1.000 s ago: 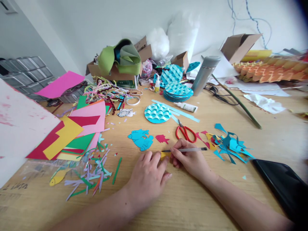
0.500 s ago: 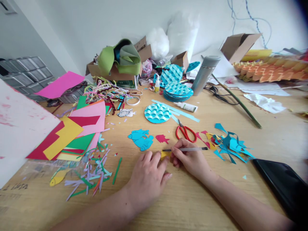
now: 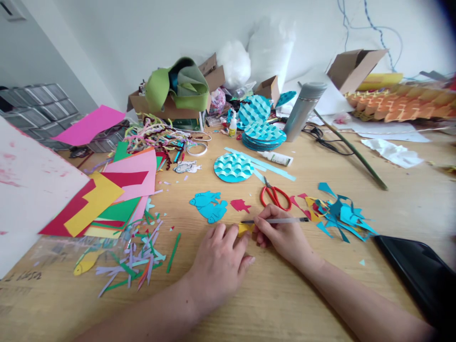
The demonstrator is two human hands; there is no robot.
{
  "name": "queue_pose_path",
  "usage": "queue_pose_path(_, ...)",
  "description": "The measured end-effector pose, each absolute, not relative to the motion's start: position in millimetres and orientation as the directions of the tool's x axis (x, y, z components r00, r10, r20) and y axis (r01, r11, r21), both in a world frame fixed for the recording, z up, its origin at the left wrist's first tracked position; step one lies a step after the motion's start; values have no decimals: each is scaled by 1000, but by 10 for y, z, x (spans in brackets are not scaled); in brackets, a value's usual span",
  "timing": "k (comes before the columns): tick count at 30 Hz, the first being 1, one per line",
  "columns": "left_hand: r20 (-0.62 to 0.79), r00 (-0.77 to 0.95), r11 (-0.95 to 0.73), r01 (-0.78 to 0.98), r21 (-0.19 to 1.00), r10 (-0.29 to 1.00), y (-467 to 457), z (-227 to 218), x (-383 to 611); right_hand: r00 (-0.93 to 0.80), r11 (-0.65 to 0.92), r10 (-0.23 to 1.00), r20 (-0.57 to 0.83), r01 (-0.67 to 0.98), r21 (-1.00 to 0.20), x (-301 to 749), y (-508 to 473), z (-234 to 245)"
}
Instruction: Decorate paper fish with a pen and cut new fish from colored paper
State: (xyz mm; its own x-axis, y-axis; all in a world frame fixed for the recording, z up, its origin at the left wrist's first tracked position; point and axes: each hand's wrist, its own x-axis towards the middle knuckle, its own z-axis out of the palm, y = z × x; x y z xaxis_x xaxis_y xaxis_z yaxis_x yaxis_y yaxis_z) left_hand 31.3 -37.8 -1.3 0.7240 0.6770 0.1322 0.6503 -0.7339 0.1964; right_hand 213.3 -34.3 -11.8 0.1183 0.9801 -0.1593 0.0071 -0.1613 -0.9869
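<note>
Between my fingers and thumb, my right hand (image 3: 273, 230) grips a pen (image 3: 285, 220), held nearly level with its dark tip pointing left. The tip is at a small piece of yellow paper (image 3: 245, 230) on the table. My left hand (image 3: 221, 251) lies palm down with its fingertips at the paper's left edge and its thumb apart, hiding part of the piece. Just beyond my hands lie a red paper fish (image 3: 240, 205) and blue paper fish (image 3: 208, 206). Red-handled scissors (image 3: 275, 196) rest past my right hand.
Blue paper scraps (image 3: 344, 213) and a black phone (image 3: 416, 270) lie to the right. Coloured paper sheets (image 3: 131, 175) and thin strips (image 3: 149, 256) are on the left. Farther back are a wavy blue disc (image 3: 233, 167), a glue tube (image 3: 277, 158) and a grey flask (image 3: 304, 111).
Almost nothing differs. The pen and my right hand have shifted very slightly to the right, while my left hand stays in place.
</note>
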Motion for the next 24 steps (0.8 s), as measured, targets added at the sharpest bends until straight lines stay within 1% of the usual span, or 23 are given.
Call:
queue_pose_path(10,128,724,-733,652,195,678,-380,-14,313,128,-168,978,-167,-3,-986,2130,-339,-114)
queue_pose_path(24,126,723,-731,653,197,679,-377,-10,317,77,-158,985,-155,29,-987,2138,-350,-128)
